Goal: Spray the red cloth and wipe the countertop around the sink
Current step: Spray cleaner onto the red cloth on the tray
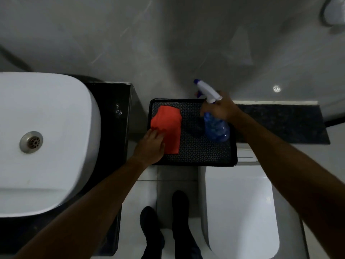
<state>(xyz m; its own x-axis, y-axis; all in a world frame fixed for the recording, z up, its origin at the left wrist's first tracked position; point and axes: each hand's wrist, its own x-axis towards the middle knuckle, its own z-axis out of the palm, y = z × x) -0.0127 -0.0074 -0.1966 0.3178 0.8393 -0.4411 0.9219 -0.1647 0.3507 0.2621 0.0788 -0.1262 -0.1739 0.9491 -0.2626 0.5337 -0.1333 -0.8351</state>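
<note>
A folded red cloth [169, 126] lies on the left half of a black textured tray [197, 150]. My left hand [150, 146] rests on the cloth's near left corner, fingers curled over its edge. On the tray's right side stands a blue spray bottle [215, 128] with a white trigger head, nozzle aimed up and left. My right hand [221, 109] is closed around its neck. The white sink [43, 143] sits on a black countertop [110, 113] at the left.
A white toilet [240, 206] stands below the tray at the lower right. A dark speckled ledge [283, 122] runs right of the tray against the grey wall. My two dark shoes [164, 230] are on the white tiled floor. Water drops glint on the countertop.
</note>
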